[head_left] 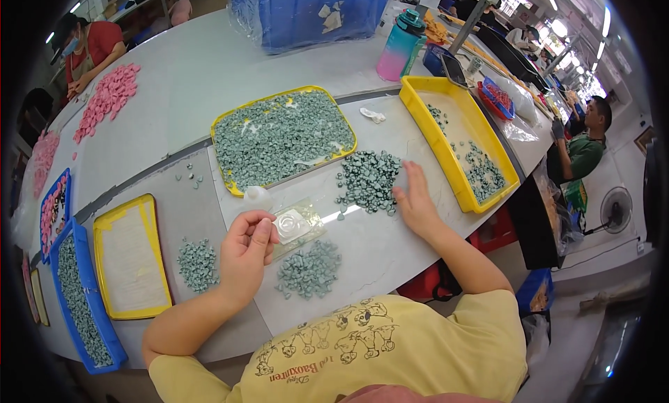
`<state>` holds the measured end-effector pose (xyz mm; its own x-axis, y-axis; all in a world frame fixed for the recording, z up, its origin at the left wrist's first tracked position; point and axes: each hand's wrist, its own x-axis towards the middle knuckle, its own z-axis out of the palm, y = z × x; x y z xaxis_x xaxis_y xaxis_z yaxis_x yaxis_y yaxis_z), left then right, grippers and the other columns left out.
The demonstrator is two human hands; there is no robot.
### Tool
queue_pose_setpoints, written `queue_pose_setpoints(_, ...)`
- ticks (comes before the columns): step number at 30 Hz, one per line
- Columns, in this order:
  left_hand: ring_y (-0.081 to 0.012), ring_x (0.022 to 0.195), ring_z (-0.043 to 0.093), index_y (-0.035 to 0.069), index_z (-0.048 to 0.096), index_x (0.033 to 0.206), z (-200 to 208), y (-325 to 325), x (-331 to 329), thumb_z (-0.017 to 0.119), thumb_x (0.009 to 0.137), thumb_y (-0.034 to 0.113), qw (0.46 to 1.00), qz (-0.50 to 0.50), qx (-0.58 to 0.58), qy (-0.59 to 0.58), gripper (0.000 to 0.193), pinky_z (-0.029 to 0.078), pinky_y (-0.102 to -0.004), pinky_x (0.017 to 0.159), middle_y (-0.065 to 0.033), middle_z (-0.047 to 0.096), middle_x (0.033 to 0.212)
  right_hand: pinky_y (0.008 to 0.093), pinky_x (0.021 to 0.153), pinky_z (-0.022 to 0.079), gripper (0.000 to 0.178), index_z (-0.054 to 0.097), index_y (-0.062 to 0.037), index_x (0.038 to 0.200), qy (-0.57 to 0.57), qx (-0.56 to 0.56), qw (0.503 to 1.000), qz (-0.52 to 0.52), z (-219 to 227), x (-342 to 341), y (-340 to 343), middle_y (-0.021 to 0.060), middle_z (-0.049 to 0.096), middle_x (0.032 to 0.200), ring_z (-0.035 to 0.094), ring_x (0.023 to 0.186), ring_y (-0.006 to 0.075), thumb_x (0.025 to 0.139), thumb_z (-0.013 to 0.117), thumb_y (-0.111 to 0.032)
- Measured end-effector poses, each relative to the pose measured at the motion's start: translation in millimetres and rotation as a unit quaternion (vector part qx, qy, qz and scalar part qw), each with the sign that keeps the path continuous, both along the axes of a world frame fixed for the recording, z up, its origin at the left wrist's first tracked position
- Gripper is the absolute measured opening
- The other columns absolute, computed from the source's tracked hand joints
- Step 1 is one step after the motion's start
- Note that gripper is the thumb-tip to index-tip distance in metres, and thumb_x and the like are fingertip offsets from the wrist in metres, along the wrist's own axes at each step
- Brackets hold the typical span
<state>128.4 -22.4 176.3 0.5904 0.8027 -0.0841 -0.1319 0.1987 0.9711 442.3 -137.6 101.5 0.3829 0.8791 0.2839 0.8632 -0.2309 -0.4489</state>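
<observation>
My left hand (244,253) is closed in a pinch, thumb against the fingers; whatever it holds is hidden. Right beside it lies a clear plastic bag (310,218) with a round whitish thing (291,225) on it. Just above the fingers shows a small white rounded container (257,197). My right hand (418,204) rests with stretched fingers at the right edge of a pile of small dark green shiny pieces (369,182). Nearer to me is a heap of paler green pieces (309,268), and another heap (198,265) sits left of my left forearm.
A yellow-rimmed tray full of green pieces (282,135) lies beyond my hands. On the right stands a yellow bin (446,109); on the left, a lined yellow tray (132,257) and a blue bin (75,291). A bottle (402,46) and blue crate (313,13) stand farther back.
</observation>
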Motion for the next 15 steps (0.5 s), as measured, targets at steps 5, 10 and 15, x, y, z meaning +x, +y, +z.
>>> queue_pose_setpoints(5,-0.0022,0.053,0.033,0.002,0.053,0.097,-15,-1,-19,0.048,0.092,0.016,0.992,-0.002,-0.122,-0.017,0.016,0.026,-0.0178,0.044,0.0001,0.049,0.074,0.0516,0.104,0.012,0.069,0.024,-0.0047,0.134,-0.063,-0.048,0.993,0.083,13,-54,35,0.0262,0.017,0.138,0.011,0.129,0.0450,0.082,0.057,-0.036)
queue_pose_setpoints(10,-0.0035,0.053,0.032,-0.001,0.055,0.102,-20,6,-37,0.049,0.090,0.011,0.981,-0.024,-0.190,-0.009,0.018,0.026,-0.0192,0.045,-0.0006,0.049,0.074,0.0517,0.102,0.017,0.056,0.035,-0.0082,0.129,-0.131,-0.048,0.986,0.092,23,-78,60,0.0240,0.022,0.136,0.018,0.126,0.0445,0.082,0.059,-0.028)
queue_pose_setpoints(15,-0.0052,0.055,0.034,-0.004,0.056,0.104,-46,31,-57,0.048,0.087,0.003,0.972,-0.034,-0.232,-0.010,0.020,0.027,-0.0199,0.047,-0.0016,0.049,0.078,0.0396,0.089,0.039,0.030,0.057,-0.0049,0.106,-0.055,0.027,0.961,0.269,11,-94,87,0.0156,0.049,0.115,0.046,0.107,0.0338,0.077,0.060,-0.010)
